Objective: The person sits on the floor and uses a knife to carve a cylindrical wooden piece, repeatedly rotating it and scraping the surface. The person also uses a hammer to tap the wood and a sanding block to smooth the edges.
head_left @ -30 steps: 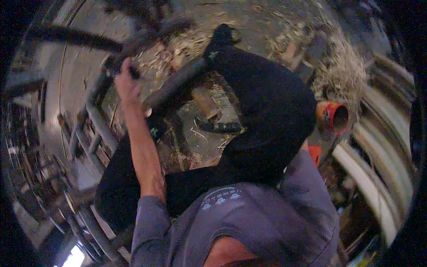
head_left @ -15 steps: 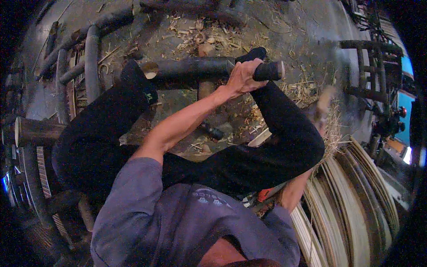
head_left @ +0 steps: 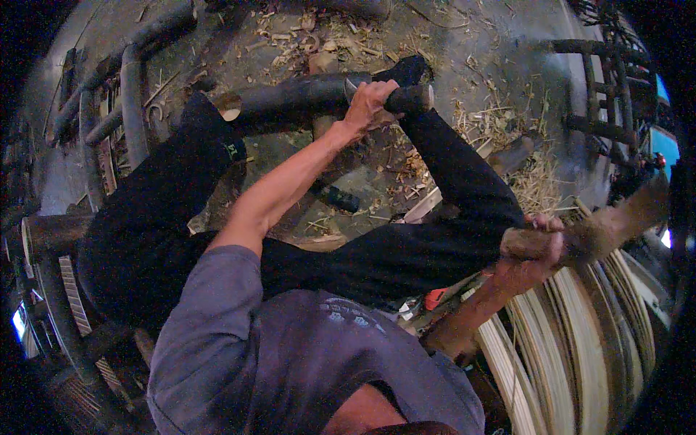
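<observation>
My left hand (head_left: 370,107) is closed round a dark round pole (head_left: 290,98) near its right end, beside a pale crescent-shaped edge. Whether a small tool lies under those fingers I cannot make out. The pole spans between my feet and shows a pale scooped cut near its left end. Out to the right, past my knee, my right hand (head_left: 533,254) grips a thick wooden club (head_left: 616,221), smeared by motion. The club points up and to the right, apart from the pole.
Wood shavings (head_left: 319,40) litter the floor beyond the pole. A bundle of long pale strips (head_left: 558,348) lies at lower right. Dark pole frames (head_left: 133,109) stand on the left, with another frame (head_left: 602,127) at far right. Under the pole runs a wooden crosspiece (head_left: 322,64).
My right hand has come out from behind my knee, and the club has swung right and toward me. My left hand keeps its hold. The whole view has shifted slightly.
</observation>
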The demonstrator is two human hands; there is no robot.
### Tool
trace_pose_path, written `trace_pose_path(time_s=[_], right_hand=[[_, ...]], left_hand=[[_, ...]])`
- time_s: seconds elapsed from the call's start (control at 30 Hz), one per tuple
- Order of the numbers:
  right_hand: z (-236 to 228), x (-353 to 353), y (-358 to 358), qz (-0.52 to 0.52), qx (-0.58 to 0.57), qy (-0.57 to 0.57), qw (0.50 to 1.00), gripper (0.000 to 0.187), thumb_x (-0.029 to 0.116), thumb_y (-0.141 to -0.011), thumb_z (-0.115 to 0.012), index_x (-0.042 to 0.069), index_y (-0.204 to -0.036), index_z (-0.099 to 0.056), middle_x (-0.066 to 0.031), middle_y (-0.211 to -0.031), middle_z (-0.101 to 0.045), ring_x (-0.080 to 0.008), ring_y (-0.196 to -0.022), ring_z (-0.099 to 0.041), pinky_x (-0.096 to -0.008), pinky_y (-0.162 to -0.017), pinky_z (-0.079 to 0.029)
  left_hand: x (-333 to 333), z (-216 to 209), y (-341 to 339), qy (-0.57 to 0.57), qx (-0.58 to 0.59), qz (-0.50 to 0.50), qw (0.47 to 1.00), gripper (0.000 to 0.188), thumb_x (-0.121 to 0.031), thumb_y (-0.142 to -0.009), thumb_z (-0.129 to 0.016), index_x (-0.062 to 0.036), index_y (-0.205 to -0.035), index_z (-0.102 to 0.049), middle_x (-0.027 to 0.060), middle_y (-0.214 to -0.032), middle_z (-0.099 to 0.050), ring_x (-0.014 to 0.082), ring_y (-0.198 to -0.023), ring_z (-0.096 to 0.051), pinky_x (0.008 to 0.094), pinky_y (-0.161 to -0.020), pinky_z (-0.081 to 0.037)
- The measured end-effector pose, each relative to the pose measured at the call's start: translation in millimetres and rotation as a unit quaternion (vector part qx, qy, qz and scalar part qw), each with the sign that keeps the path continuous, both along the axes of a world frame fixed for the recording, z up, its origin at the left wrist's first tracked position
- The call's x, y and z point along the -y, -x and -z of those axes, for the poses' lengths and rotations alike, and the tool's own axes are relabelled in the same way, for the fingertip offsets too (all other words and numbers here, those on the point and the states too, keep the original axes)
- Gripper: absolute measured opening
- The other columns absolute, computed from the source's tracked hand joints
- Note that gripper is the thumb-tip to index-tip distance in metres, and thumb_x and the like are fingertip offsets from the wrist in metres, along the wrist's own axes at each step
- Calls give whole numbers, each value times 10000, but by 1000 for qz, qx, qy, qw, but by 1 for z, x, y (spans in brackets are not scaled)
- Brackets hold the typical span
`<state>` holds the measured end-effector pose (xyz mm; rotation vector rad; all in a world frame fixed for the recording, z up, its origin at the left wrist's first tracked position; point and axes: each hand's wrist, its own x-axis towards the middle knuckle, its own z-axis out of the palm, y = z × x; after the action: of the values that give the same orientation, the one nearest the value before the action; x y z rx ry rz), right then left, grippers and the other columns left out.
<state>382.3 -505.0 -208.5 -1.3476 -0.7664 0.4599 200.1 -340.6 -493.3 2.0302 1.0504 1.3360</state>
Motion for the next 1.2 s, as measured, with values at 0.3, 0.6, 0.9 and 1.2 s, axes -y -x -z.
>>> trace_pose_path(time_s=[0.3, 0.6, 0.9, 1.2], right_hand=[[17, 1, 24, 64, 12, 109, 992, 301, 98, -778, -624, -7, -1021, -481, -102, -782, -562, -183, -649, -553, -306, -580, -493], [14, -23, -13, -24, -124, -97, 987, 284, 203, -839, -580, 28, -1033, -469, -89, -777, -565, -172, -655, -539, -303, -596, -481], [163, -43, 51, -71, 212, 239, 945, 510, 87, -748, -669, -51, -1180, -437, -104, -898, -573, -176, -765, -568, -283, -687, -470], [166, -49, 6, 153, 178, 215, 948, 466, 152, -807, -571, -21, -1190, -370, -131, -1031, -515, -235, -893, -519, -352, -791, -430]], left_hand=[[-2, -3, -2, 24, 20, 5, 999, 461, -231, -590, -772, -83, -958, -535, 119, -806, -595, 329, -775, -586, 402, -650, -440], [-11, -9, 5, 123, 128, 45, 983, 417, -169, -605, -753, -59, -945, -538, 145, -832, -614, 323, -787, -620, 366, -654, -482], [-6, 12, 10, 117, 24, -10, 993, 457, -213, -608, -750, -89, -1002, -555, 130, -892, -626, 306, -903, -607, 420, -767, -451], [4, -3, -2, 139, -34, -5, 990, 512, -217, -611, -749, -69, -1064, -562, 157, -925, -638, 342, -846, -621, 378, -727, -500]])
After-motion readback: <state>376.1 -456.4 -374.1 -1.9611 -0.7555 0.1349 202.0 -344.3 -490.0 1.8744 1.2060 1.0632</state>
